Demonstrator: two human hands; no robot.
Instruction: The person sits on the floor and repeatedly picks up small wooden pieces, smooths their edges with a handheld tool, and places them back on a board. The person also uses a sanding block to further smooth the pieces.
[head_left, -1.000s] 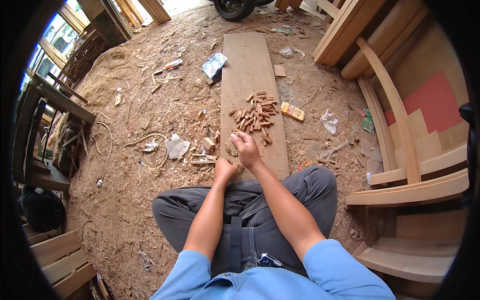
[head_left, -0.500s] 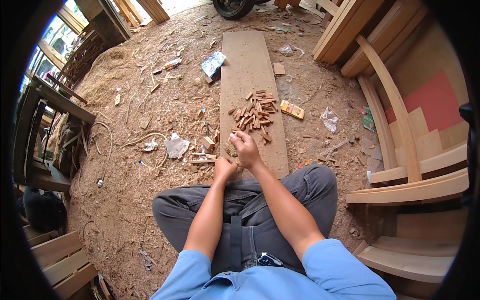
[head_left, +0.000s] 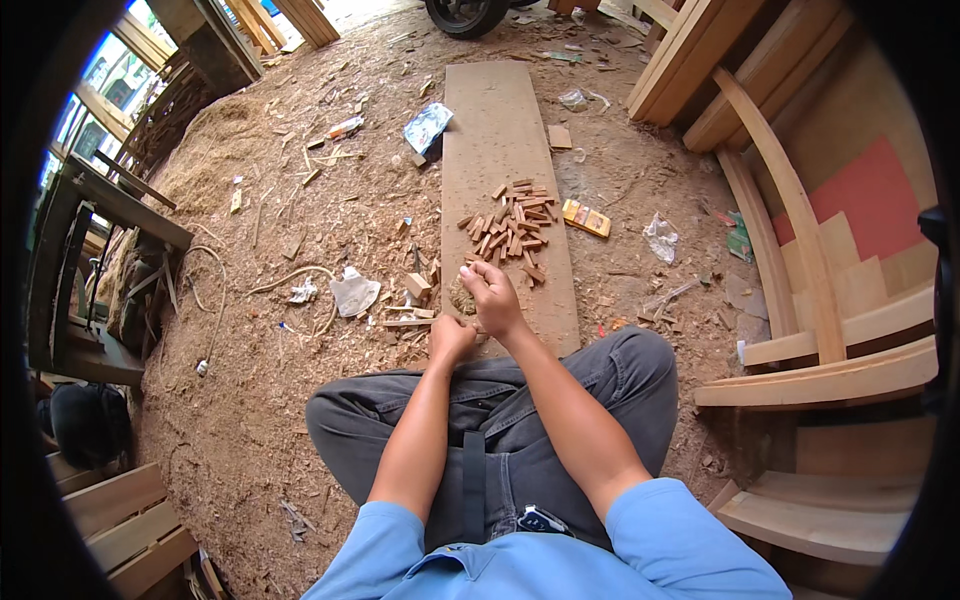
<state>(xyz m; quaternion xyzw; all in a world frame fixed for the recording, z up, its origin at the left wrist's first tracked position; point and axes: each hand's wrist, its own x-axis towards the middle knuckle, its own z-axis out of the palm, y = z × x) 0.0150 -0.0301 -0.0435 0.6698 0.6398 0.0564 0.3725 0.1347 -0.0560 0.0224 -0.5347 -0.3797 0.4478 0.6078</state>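
A long wooden board (head_left: 490,120) runs away from my crossed legs across the ground. On it lies a loose heap of small brown wood blocks (head_left: 512,222), just beyond my hands. My left hand (head_left: 453,338) is closed low over the near left edge of the board. Slightly farther out and to its right, my right hand (head_left: 490,298) is closed with the thumb against the fingers. Whatever either hand grips is too small or hidden to make out. The two hands are close together at the wrist and knuckles.
A yellow packet (head_left: 586,218) lies right of the board, and a blue-white packet (head_left: 428,127) at its left edge. Wood shavings and scraps cover the ground. Curved timber pieces (head_left: 820,378) stand at the right; a slatted wooden piece (head_left: 125,525) is lower left. A wheel (head_left: 467,14) is at the back.
Both hands stay in almost the same place and pose. The whole view has shifted very slightly; the blocks lie as before.
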